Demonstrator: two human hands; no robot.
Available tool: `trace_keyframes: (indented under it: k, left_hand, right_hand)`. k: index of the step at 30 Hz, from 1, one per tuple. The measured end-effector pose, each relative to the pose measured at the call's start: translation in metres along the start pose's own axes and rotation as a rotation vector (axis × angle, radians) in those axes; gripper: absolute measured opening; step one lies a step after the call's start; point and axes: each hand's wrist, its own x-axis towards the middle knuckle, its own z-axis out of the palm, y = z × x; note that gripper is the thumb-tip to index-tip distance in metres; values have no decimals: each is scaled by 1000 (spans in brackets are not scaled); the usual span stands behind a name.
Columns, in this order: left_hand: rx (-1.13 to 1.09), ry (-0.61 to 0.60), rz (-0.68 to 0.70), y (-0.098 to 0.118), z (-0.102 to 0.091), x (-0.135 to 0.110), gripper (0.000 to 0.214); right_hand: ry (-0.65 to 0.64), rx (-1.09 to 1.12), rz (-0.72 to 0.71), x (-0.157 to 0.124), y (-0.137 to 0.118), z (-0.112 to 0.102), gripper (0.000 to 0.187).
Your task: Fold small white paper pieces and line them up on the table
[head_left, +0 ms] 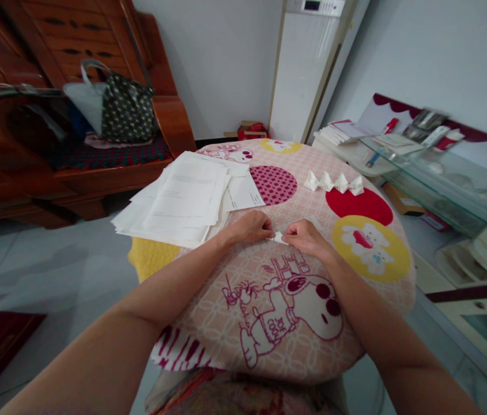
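Between my two hands a small folded piece of white paper (278, 237) is pinched close to the patterned cloth of the round table (221, 323). My left hand (252, 226) has its fingers closed on the paper's left end. The right end is in the closed fingers of my right hand (306, 237). Farther back on the right, a row of several folded white paper shapes (333, 182) lies on the cloth. A spread pile of white paper sheets (185, 196), some with printed lines, lies beyond my left forearm.
A wooden bench (174, 124) at the left carries a dark patterned bag (126, 109). To the right, a glass shelf (450, 184) with assorted items stands close to the table. A white upright appliance (301, 69) is at the back.
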Motion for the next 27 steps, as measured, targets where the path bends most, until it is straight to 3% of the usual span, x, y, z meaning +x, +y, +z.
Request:
trace_keyframes:
  k: [17,27]
  left_hand:
    - [206,12,-50,8,4,5,21]
    - [273,42,12,3,11,4,20]
  right_hand:
    - [42,-89,24,5,-3,3,18]
    - [73,-84,29,6,2,5,21]
